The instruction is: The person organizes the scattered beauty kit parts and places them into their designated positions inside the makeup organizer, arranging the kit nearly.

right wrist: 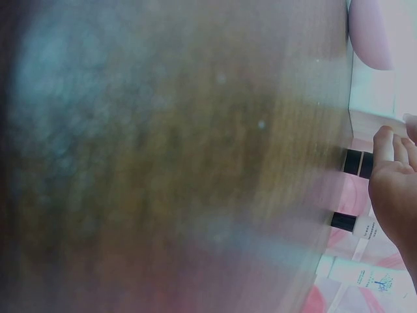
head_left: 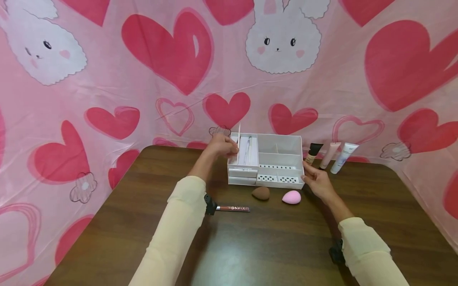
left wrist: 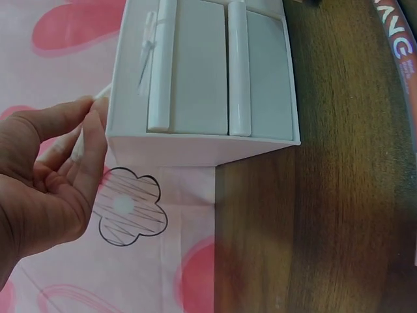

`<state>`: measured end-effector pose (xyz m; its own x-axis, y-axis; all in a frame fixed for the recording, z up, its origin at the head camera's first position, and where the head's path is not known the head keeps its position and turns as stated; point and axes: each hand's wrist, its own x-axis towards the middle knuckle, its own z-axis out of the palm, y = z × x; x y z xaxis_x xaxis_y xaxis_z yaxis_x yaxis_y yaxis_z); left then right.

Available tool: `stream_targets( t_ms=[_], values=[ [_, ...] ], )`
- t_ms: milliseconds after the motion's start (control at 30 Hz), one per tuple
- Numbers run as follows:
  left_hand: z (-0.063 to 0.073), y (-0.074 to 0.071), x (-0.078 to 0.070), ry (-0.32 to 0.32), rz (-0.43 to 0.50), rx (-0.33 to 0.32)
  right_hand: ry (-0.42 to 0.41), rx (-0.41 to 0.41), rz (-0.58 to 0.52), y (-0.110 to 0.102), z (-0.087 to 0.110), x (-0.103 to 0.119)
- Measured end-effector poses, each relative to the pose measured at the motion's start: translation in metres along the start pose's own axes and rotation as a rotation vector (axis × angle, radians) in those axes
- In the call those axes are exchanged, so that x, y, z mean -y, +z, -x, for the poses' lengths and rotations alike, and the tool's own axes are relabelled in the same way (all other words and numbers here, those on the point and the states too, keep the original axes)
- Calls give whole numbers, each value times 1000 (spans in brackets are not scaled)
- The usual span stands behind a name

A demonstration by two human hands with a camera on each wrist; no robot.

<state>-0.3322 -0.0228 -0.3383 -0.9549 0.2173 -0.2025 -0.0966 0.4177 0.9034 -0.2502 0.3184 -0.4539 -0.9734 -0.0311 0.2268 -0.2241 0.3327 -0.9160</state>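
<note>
A white desktop organizer [head_left: 279, 143] with compartments and small drawers stands toward the back of the table. My left hand [head_left: 224, 146] is at its left side and pinches a thin white piece [head_left: 239, 139] that stands upright over the left compartment; its kind cannot be told. In the left wrist view, the thumb and fingertips of the left hand [left wrist: 58, 163] meet close beside the organizer's top edge. My right hand [head_left: 318, 180] touches the organizer's right side, fingers fairly straight and thumb near the front corner. A slim clear-and-white stick [head_left: 247, 150] lies in the left compartment.
A brown makeup sponge [head_left: 262, 193] and a pink one [head_left: 291, 197] lie before the organizer. Nearer lies a lip gloss tube [head_left: 234, 208]. Right of the organizer stand a black-capped tube [head_left: 315, 151], a pink tube [head_left: 330, 155] and a white tube [head_left: 344, 158]. A heart-patterned cloth [head_left: 229, 79] hangs behind.
</note>
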Motion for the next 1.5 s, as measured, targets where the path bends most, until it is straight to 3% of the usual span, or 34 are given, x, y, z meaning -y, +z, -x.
stream_targets(
  t_ms=[733,967,1167,1367,1500],
  values=[
    [-7,11,-14,-89,-173,1,-23,-12,-22,1,-3,2],
    [-7,12,-17,-119,-197,21,-6,0,-14,1,-5,4],
    [-7,15,-16,-122,-227,1,13,-3,0,1,-4,4],
    [-8,18,-14,-132,-194,5,26,-4,3,1,-2,3],
    [-9,20,-12,-131,-230,-9,20,-9,-1,2,-1,3]
  ],
)
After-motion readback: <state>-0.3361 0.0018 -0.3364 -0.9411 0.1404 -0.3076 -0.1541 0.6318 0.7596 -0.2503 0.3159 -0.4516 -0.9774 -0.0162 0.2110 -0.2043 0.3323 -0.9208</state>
